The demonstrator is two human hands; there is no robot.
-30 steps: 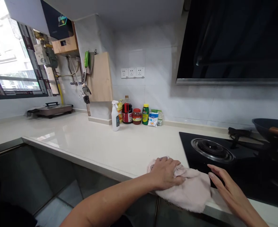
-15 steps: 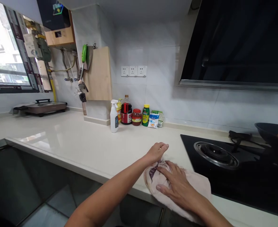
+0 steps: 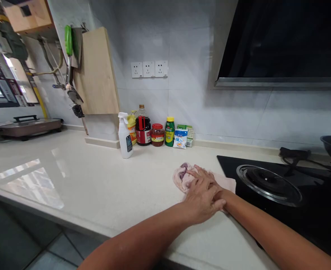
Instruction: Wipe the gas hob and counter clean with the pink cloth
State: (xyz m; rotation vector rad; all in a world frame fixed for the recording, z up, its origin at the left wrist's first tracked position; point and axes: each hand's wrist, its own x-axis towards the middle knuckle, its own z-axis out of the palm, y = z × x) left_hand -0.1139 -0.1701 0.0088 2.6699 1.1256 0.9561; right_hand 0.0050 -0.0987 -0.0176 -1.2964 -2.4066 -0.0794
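Pale kitchen countertop (image 3: 145, 180) | pink cloth (image 3: 182, 182) at frame 4–5 o'clock, by 9 o'clock edge of hob (image 3: 309, 219) | right hand (image 3: 207, 176) pressed on cloth, fingers spread; left hand (image 3: 203, 198) laid over right | looks under way; share done/left: can't tell

a left hand (image 3: 202, 198) is lying across the back of the right hand (image 3: 211, 177), its thumb (image 3: 219, 204) resting near the right wrist (image 3: 228, 196), while the left forearm (image 3: 145, 232) and right forearm (image 3: 275, 227) are slanting inward from opposite sides.
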